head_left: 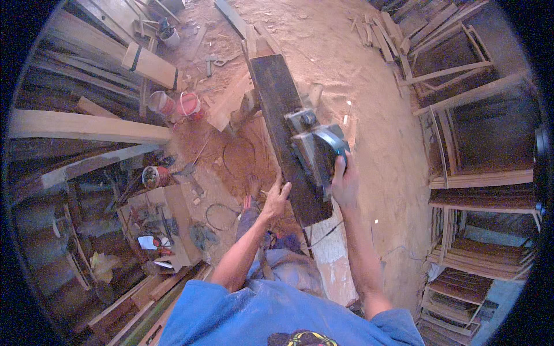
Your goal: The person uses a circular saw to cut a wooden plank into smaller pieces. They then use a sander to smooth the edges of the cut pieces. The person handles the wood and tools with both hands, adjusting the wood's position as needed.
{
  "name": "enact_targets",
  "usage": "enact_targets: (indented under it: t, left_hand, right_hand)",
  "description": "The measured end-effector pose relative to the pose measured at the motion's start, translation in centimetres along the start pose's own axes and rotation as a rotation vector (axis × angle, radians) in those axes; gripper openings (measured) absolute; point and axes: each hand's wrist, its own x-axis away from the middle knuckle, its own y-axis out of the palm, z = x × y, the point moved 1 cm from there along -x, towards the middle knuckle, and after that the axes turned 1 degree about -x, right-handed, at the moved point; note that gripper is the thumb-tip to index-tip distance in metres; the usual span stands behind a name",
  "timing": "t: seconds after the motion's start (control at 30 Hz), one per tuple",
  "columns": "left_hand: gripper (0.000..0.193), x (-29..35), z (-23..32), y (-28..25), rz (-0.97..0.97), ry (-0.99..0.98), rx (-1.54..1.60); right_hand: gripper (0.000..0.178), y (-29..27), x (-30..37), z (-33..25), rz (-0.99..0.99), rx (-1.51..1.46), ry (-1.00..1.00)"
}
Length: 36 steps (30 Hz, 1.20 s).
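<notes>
A long dark wooden board lies lengthwise in front of me, its near end close to my body. On its upper face sits an electric planer, slightly blurred, with a curved handle. My right hand is wrapped round the back of that handle. At the board's left edge, my left hand grips the side, thumb upward; its lower fingers are partly hidden. A dark cord runs beneath my right forearm near the board's end.
Red-and-white buckets and a hammer lie on the dusty floor to the left. A loop of cable rests near my foot. Stacked planks line the left; wooden frames stand along the right.
</notes>
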Motion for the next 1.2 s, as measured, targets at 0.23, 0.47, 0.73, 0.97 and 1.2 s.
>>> enact_targets:
  t: [0.23, 0.47, 0.73, 0.97, 1.2]
  left_hand:
    - [0.074, 0.6, -1.2, 0.0, 0.035, -0.004, 0.133]
    - [0.07, 0.7, -0.1, 0.0, 0.036, 0.047, 0.19]
    - [0.075, 0.2, -0.3, -0.1, -0.011, 0.016, 0.186]
    - [0.077, -0.1, -0.5, -0.7, 0.011, -0.097, 0.212]
    - [0.067, -0.4, -0.8, -0.3, -0.016, -0.003, 0.291]
  right_hand:
    - [0.054, 6.5, -12.8, -6.5, -0.077, 0.098, -0.024]
    - [0.063, 13.5, -24.8, -9.9, -0.058, 0.147, -0.075]
    - [0.063, 14.3, -27.0, -10.3, 0.023, -0.002, -0.198]
    - [0.047, 4.6, -6.8, -2.2, -0.037, -0.049, -0.097]
    - [0.046, -11.1, 24.1, 6.1, -0.012, 0.052, 0.176]
